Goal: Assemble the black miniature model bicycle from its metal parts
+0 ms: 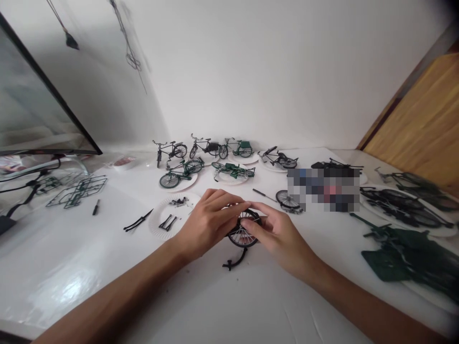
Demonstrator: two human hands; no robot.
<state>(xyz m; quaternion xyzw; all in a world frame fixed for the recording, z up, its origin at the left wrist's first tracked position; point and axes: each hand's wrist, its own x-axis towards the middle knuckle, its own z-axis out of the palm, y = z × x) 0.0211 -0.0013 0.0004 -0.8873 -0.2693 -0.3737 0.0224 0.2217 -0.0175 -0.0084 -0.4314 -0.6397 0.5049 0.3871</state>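
Our forearms come in from the bottom edge of the head view and meet over the white surface [71, 248], where both hands close on a small spoked wheel [241, 234]. Our left hand [210, 222] lies over the wheel's top, fingers curled across the tyre. Our right hand [278, 236] pinches the rim from the right with thumb and forefinger. So each grip is closed on the wheel, which stands nearly upright between them. We cannot tell whether its lower edge touches the surface.

We judge the wheel light and stiff at the rim, but its thin spokes look easy to bend. The tyre and rim are the places to hold, and the tyre should give some purchase.

Just below the wheel lies a curved black mudguard [234, 262], apart from both hands. Left of our left hand sits a paper plate [156, 215] with small parts. Beyond our right hand lie a screwdriver [263, 194] and a second wheel [287, 198]. Model bicycles [179, 174] stand in a row farther back.
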